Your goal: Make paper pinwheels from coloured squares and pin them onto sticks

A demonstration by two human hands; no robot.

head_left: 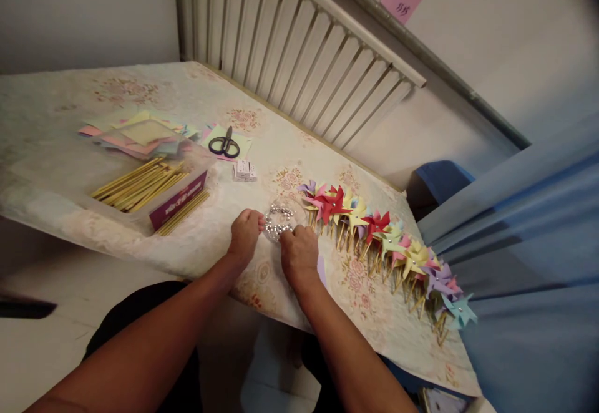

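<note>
A clear round container [299,210] of small silver pins [279,210] sits on the table between my hands. My left hand [246,236] is closed at the container's left side, its fingertips pressed together against the edge. My right hand [301,254] is curled over the near right rim, fingertips down by the pins; what is between them is hidden. Beneath my right wrist a piece of purple paper [322,269] shows in part. To the right stands a long row of paper pinwheels [395,241] on wooden sticks, in red, yellow, pink, purple and blue.
Left on the flowered tablecloth [276,276] lies a plastic box [140,213] of sticks [140,185], with loose sticks [182,213] beside it. Behind are coloured paper sheets [145,135], black-handled scissors [224,146] and small white boxes [244,171]. A radiator [299,45] borders the far edge; blue curtain [524,244] hangs right.
</note>
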